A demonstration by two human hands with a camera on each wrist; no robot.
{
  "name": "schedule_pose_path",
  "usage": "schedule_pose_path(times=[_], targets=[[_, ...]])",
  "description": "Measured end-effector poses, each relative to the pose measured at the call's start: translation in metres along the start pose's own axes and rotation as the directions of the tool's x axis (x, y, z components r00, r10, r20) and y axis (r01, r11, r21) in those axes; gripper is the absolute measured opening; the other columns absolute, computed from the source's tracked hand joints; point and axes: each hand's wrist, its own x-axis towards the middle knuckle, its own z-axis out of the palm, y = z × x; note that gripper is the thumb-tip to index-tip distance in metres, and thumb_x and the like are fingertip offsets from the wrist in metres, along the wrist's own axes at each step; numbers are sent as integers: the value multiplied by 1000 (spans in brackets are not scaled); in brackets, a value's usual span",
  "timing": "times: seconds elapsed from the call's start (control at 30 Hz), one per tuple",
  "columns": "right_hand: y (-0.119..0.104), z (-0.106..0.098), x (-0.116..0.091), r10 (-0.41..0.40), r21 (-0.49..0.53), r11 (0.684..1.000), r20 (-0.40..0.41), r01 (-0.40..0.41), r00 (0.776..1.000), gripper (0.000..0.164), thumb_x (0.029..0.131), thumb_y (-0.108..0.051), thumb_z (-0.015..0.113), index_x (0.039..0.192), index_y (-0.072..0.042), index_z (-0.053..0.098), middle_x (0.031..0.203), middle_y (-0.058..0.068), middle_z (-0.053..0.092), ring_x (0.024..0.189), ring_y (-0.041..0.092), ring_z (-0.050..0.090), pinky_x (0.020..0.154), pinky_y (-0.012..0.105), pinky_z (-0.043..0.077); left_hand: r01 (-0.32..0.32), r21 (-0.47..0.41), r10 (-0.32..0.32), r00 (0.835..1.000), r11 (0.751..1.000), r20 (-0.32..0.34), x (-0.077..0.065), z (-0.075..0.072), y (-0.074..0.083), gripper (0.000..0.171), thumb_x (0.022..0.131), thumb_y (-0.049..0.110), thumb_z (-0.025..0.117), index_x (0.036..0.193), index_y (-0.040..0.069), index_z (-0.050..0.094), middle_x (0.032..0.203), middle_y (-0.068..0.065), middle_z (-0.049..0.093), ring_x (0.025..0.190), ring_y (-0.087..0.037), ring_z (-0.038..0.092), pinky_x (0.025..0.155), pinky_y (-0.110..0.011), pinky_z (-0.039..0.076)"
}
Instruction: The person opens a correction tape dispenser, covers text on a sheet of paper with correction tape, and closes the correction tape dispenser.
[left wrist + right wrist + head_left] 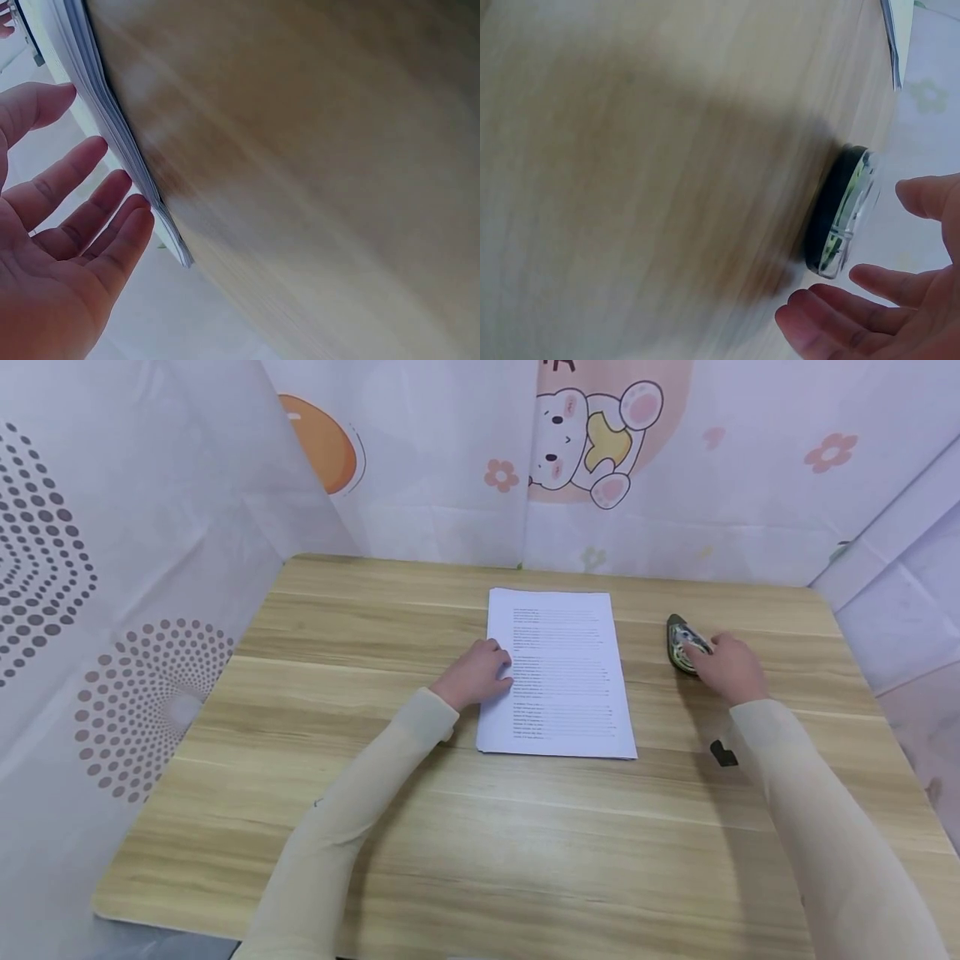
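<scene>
A stack of printed paper lies on the wooden table. My left hand is at its left edge, fingers spread and loosely bent; in the left wrist view the fingertips come right up to the side of the stack. To the right of the paper is a correction tape dispenser with a dark base and a clear cover. Over its near end reaches my right hand. From the right wrist, the thumb and fingers appear parted around the dispenser, not closed on it.
A small black piece lies on the table beneath my right forearm. Behind the far table edge hangs a white curtain with cartoon prints, and a dotted curtain hangs on the left side.
</scene>
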Motion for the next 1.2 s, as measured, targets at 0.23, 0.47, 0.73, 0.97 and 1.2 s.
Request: schedule_pose_path(times=[0.23, 0.47, 0.73, 0.97, 1.2], targets=[[1, -1, 1, 17, 22, 1000, 17, -17, 1000, 82, 94, -52, 32, 132, 21, 30, 123, 42, 41, 106, 48, 46, 90, 59, 39, 6, 1, -6, 1000, 1000, 2, 0, 0, 0, 38, 91, 29, 58, 120, 5, 60, 118, -11, 54, 107, -24, 46, 97, -35, 40], [-1, -2, 0, 18, 27, 999, -5, -18, 1000, 74, 95, -48, 34, 122, 21, 42, 114, 38, 48, 96, 44, 49, 78, 51, 44, 11, -5, -11, 1000, 1000, 4, 1, 1, 0, 37, 91, 28, 58, 120, 5, 61, 118, -10, 54, 107, -23, 45, 97, -34, 40], [1, -1, 2, 12, 29, 1000, -31, -11, 999, 66, 93, -45, 42, 107, 19, 52, 97, 32, 56, 79, 34, 51, 59, 34, 41, 1, 5, -1, 1000, 1000, 5, 1, 1, -1, 38, 91, 29, 58, 120, 5, 61, 118, -10, 54, 107, -23, 45, 97, -33, 39], [2, -1, 6, 21, 61, 998, -18, -20, 1000, 70, 93, -45, 44, 114, 22, 49, 107, 37, 53, 89, 40, 52, 71, 46, 46, 8, 0, -8, 1000, 1000, 7, 1, 0, 0, 38, 91, 29, 58, 120, 5, 61, 118, -10, 54, 106, -23, 45, 97, -33, 40], [9, 1, 10, 49, 140, 989, 8, -50, 999, 79, 90, -50, 46, 121, 22, 43, 118, 40, 47, 100, 44, 49, 84, 54, 44, 0, 4, 0, 1000, 1000, 0, 2, 1, -1, 37, 91, 29, 58, 119, 5, 62, 116, -10, 54, 105, -23, 45, 96, -33, 40]])
